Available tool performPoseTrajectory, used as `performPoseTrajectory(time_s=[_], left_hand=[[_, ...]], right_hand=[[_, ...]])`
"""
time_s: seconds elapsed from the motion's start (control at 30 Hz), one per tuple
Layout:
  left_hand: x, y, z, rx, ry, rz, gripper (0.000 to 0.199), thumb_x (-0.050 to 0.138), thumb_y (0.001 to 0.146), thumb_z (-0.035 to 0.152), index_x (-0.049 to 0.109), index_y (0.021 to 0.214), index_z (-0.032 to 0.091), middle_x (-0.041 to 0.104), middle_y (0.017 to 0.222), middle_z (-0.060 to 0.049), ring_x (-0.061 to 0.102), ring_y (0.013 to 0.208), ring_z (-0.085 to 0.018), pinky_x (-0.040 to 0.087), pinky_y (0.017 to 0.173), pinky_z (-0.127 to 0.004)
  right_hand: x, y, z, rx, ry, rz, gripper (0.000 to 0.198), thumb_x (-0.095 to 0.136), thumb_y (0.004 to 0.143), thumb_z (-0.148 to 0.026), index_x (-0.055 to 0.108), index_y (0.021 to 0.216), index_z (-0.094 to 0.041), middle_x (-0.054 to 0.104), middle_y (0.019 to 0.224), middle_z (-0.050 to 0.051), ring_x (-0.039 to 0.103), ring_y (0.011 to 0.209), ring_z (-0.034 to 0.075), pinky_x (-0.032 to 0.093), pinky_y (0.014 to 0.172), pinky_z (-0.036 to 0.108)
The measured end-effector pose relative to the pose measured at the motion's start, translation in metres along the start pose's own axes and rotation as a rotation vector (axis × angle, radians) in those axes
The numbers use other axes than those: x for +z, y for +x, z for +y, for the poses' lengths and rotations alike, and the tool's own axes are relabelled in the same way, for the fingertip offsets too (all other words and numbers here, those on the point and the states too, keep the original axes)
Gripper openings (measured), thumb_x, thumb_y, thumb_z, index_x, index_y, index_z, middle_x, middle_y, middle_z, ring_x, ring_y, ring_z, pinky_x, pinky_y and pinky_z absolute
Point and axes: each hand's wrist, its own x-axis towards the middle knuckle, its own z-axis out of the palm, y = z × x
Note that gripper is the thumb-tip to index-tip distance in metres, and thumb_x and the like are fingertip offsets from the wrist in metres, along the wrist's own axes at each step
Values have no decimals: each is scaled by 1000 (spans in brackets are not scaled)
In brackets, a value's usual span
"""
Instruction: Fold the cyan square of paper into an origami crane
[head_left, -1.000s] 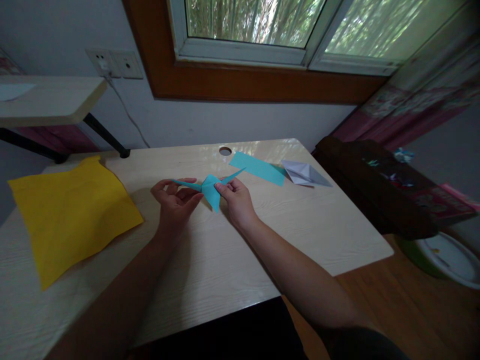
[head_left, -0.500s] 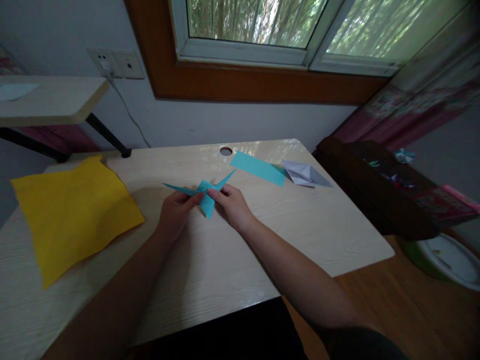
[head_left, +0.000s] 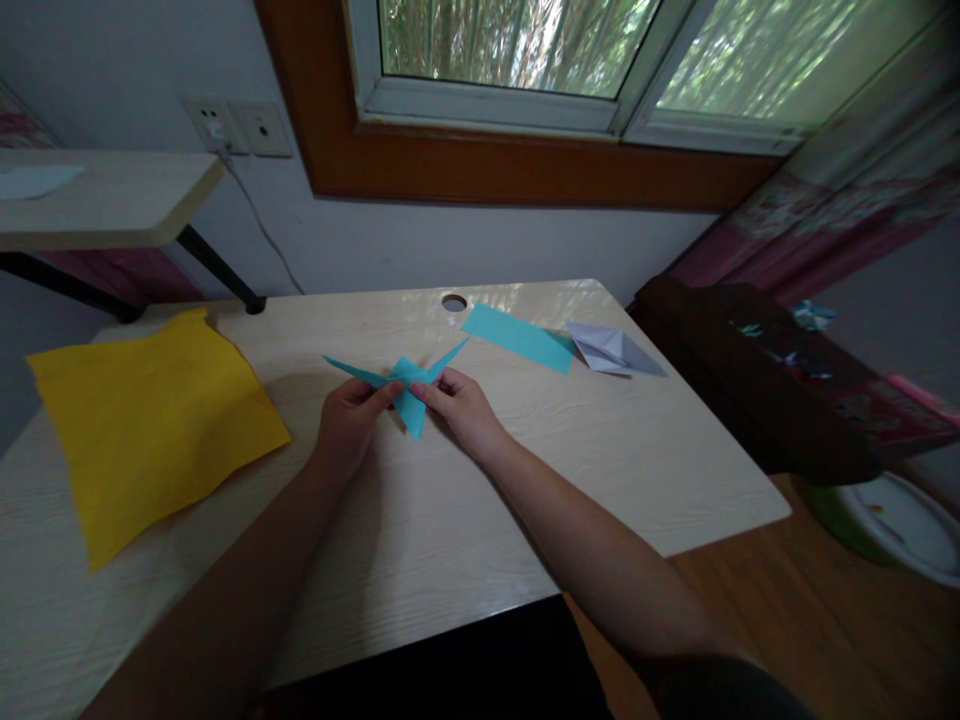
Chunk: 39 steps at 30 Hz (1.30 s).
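Note:
A folded turquoise paper piece [head_left: 409,405] is held between my two hands over the middle of the table. Two narrow points stick out from it to the left and right, with a flap at the top and a pointed end hanging downward. My left hand [head_left: 351,420] pinches its left side, thumb on top. On the right side, my right hand [head_left: 461,405] grips it the same way, its thumb close to the other thumb. The fingers beneath the paper are mostly hidden.
A large yellow sheet [head_left: 161,430] lies on the table [head_left: 480,540] at left. Behind my right hand are a turquoise strip [head_left: 517,338] and a folded pale paper [head_left: 611,350]. A raised shelf [head_left: 112,200] stands at the back left. The window [head_left: 510,50] is beyond.
Both thumbs have shifted slightly on the turquoise paper, and a little more of its centre shows between them. The view has moved very slightly. Nothing was let go.

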Motion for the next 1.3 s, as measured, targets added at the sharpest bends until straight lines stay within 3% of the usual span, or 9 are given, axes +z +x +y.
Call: performPoseTrajectory(time_s=[0.2,0.57,0.9,1.1,1.3], left_hand=[[0,1,2,24,12,49,26,82,76,41,74,74,17,70,72,1,60,68,-14,48,66,-25],[0,10,-6,-2,-55,-39,36,80,78,49,65,67,18,58,60,3,50,56,-11,40,53,-22],[2,7,2,-20,-22,-88,41,84,72,52,64,65,17,57,58,3,50,56,-10,41,55,-23],[-1,9,0,-19,-65,-137,37,85,72,48,66,63,17,60,59,3,53,57,-11,43,58,-24],[-5,9,0,-7,3,-158,37,84,72,49,69,63,17,65,60,0,57,58,-13,46,60,-25]], right_hand=[[3,-4,-5,70,95,-99,36,84,72,-48,63,78,-19,62,71,-2,54,65,12,41,63,28],[1,-3,1,113,148,-160,34,87,69,-40,67,89,-20,66,80,-1,56,70,14,45,71,30],[-1,-1,2,32,122,-20,38,75,82,-55,66,83,-19,63,75,1,55,69,15,44,67,30],[-2,-3,-4,3,55,31,42,76,78,-59,62,73,-19,57,67,-1,49,65,15,39,64,30],[-3,-4,3,-31,30,54,40,75,78,-58,64,77,-20,60,71,-1,52,69,16,42,68,30]])
